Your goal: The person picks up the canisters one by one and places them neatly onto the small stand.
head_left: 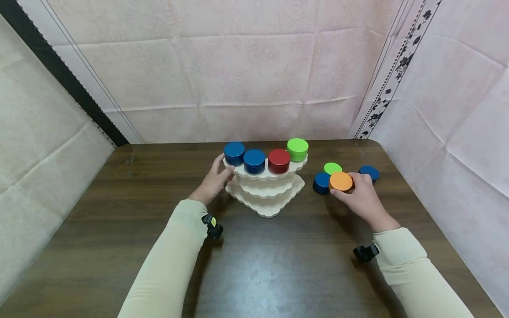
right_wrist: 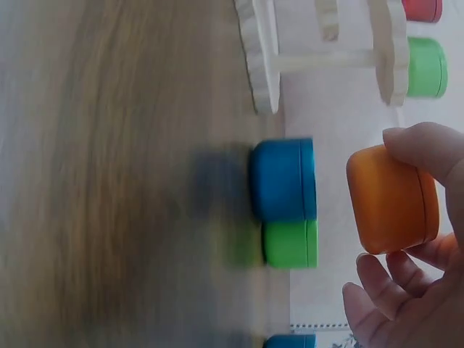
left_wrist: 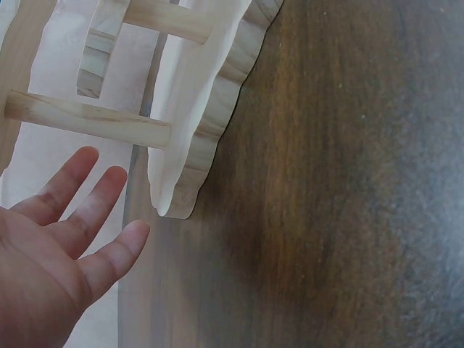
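My right hand (head_left: 362,194) pinches an orange round tin (head_left: 340,181) between thumb and fingers. The right wrist view shows the orange tin (right_wrist: 391,199) raised off the table, tilted slightly. Near it on the table stand a blue tin (head_left: 321,183), a green tin (head_left: 332,168) and another blue tin (head_left: 370,172). My left hand (head_left: 214,179) holds the left corner of the top tier of a wooden tiered stand (head_left: 267,206) with scalloped edges; three fingers (left_wrist: 109,192) stretch out below that tier. Along the top tier sit two blue tins (head_left: 254,161), a red tin (head_left: 279,160) and a green tin (head_left: 297,149).
The dark wooden table (head_left: 254,260) runs back to a pale cloth (head_left: 246,79). More cloth hangs on both sides. The two lower tiers of the stand hold no tins.
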Motion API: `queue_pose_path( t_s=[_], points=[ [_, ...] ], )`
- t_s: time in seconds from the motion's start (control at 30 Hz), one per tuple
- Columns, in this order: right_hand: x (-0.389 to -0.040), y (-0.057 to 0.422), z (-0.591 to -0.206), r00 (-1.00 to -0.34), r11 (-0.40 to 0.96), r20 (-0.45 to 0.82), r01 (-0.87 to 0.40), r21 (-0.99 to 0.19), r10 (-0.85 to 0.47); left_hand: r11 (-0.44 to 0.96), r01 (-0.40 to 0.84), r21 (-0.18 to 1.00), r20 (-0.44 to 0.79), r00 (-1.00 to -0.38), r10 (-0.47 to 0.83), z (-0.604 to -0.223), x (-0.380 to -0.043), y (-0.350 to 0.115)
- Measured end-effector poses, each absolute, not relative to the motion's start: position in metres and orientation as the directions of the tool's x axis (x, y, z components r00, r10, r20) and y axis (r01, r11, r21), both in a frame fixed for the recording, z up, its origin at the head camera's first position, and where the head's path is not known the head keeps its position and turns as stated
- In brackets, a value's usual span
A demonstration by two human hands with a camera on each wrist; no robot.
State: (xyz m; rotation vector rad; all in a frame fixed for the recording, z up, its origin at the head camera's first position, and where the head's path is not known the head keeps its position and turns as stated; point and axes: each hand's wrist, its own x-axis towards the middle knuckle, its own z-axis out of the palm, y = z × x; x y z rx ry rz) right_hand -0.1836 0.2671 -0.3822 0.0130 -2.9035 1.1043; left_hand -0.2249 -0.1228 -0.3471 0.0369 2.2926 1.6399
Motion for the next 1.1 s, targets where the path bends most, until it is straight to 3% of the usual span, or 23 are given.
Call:
queue_pose_path(
  t_s=[0.23,1.1],
  points=[
    [-0.184,0.25,-0.383,-0.999,0.734,0.035,-0.031,-0.678,-0.009,0.341,-0.123,0.932,-0.197,-0.961,0.192,-0.381,-0.245,-0.13],
    [-0.194,0.2,-0.386,-0.993,0.699,0.048,-0.108,-0.707,-0.105,0.329,-0.161,0.931,-0.234,-0.952,0.197,-0.379,-0.247,-0.131]
  ],
)
